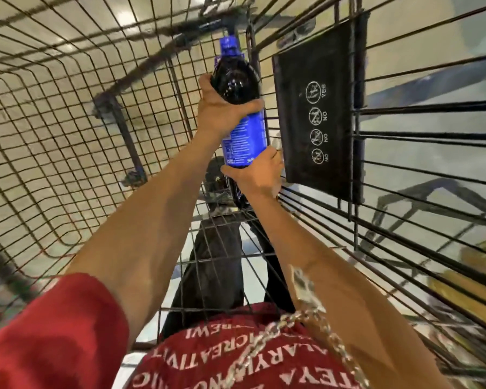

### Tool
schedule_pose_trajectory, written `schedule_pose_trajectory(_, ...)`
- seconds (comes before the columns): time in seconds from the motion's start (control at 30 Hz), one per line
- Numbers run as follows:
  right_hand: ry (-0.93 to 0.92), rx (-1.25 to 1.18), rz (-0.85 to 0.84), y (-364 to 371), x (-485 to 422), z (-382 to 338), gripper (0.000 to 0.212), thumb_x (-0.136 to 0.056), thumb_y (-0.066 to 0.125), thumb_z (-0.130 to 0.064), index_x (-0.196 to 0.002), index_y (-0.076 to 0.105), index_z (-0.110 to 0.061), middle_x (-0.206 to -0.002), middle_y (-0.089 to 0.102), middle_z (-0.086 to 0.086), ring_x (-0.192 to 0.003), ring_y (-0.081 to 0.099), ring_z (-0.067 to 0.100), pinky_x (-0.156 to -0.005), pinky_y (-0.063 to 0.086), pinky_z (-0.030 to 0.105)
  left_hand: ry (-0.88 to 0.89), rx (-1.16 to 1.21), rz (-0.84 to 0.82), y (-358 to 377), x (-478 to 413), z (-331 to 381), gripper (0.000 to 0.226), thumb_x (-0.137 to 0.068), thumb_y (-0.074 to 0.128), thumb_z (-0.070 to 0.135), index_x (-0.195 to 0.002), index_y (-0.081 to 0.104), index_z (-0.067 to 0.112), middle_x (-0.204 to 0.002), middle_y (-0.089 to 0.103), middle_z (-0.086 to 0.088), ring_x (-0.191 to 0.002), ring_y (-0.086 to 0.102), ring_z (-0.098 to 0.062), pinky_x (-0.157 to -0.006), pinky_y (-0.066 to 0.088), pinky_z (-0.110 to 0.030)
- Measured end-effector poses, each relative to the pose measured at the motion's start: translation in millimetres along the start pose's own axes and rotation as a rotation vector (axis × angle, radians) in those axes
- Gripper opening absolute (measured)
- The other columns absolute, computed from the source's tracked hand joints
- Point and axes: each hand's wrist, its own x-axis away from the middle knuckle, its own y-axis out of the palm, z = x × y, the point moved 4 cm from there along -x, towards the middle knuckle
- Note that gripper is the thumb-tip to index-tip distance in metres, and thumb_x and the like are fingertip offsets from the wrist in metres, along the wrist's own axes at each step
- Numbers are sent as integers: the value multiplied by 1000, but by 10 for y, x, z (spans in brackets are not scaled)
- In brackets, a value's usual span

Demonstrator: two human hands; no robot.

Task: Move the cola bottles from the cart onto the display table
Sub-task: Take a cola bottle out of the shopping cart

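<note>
We are holding one cola bottle [243, 138] with both hands inside the wire cart [68, 108]. Our left hand [222, 108] is gripping the bottle around its dark upper body, just below the shoulder, with the thumb lying across the near side and the fingers curling round the far side. Our right hand [256, 172] is grasping the lower part, at the bottom edge of the blue label, with its fingers wrapping round the bottle from the right. The bottle is lying lengthwise away from us, its blue cap [229, 43] pointing toward the far end of the cart and its dark base nearest our body. It is sitting just beside the cart's hinged wire flap, where a black placard [317, 122] is showing four round white icons marked YES, NO, NO, NO. We cannot tell whether the base is touching the cart's wire or hanging clear of it. We are wearing a red shirt [208, 355] with white lettering, a red sleeve [54, 332] covering the left upper arm, and a silver chain [306, 318] is dangling from our neck beside the right forearm. Dark trousers [216, 262] and a pale floor [17, 153] are showing through the wire.
</note>
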Motion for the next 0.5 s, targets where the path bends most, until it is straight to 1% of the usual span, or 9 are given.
schedule_pose_trajectory(0.03, -6, -2, 0, -10, 2, -1, 98, -65, 88, -55, -135, 37, -9, -136, 46, 10, -124, 49, 27, -99, 49, 42, 7, 5, 4, 4, 8, 5, 99, -60, 93, 48, -133, 32, 23, -120, 61, 6, -97, 62, -10, -75, 45, -11)
schedule_pose_trajectory(0.07, -13, -7, -6, -18, 7, -7, 98, -66, 88, -55, -136, 37, -9, -136, 46, 10, -124, 49, 27, -99, 49, 42, 9, 13, 8, 4, 15, 8, 99, -59, 93, 48, -132, 31, 23, -120, 61, 5, -97, 63, -10, -79, 48, -15)
schedule_pose_trajectory(0.13, -28, -33, -32, -30, 21, -10, 100, -67, 87, -55, -138, 35, -8, -138, 44, 11, -126, 48, 28, -101, 47, 41, 0, 38, 31, -7, 36, 2, 103, -54, 94, 49, -132, 32, 23, -120, 61, 4, -99, 66, -13, -90, 56, -28)
schedule_pose_trajectory(0.17, -34, -47, -47, -31, 29, 4, 101, -68, 87, -54, -140, 34, -7, -140, 43, 11, -128, 46, 28, -103, 45, 41, -8, 51, 40, -15, 56, -8, 104, -52, 94, 49, -132, 33, 23, -119, 61, 4, -98, 67, -13, -92, 57, -31)
schedule_pose_trajectory(0.2, -47, -56, -56, -35, 39, 18, 102, -68, 87, -54, -141, 33, -7, -141, 42, 12, -129, 45, 29, -104, 43, 41, -10, 61, 46, -28, 86, -9, 104, -51, 94, 48, -132, 33, 23, -118, 61, 5, -98, 67, -13, -90, 57, -30)
schedule_pose_trajectory(0.3, -67, -109, -89, -36, 39, 78, 103, -65, 89, -54, -140, 35, -8, -140, 43, 10, -129, 45, 29, -106, 44, 44, 27, 54, 59, -71, 178, 11, 102, -58, 96, 39, -136, 33, 19, -117, 57, 7, -97, 61, -8, -80, 48, -13)
schedule_pose_trajectory(0.37, -74, -199, -134, -22, 49, 126, 104, -57, 91, -54, -136, 38, -13, -132, 51, 6, -121, 53, 26, -98, 50, 46, 82, 52, 68, -111, 234, 21, 102, -59, 97, 35, -136, 34, 16, -116, 57, 8, -98, 61, -8, -80, 46, -8)
schedule_pose_trajectory(0.43, -73, -301, -204, -11, 55, 188, 107, -46, 92, -58, -130, 39, -20, -123, 58, -1, -109, 61, 19, -91, 55, 43, 144, 27, 61, -153, 305, 61, 105, -56, 97, 37, -137, 34, 14, -118, 58, 7, -101, 61, -7, -77, 41, 1)
schedule_pose_trajectory(0.5, -79, -363, -279, -35, 59, 211, 104, -45, 96, -52, -127, 39, -22, -118, 63, -5, -104, 65, 13, -92, 56, 40, 189, -7, 33, -202, 387, 126, 104, -56, 97, 37, -135, 34, 15, -119, 57, 8, -99, 60, -3, -76, 36, 6)
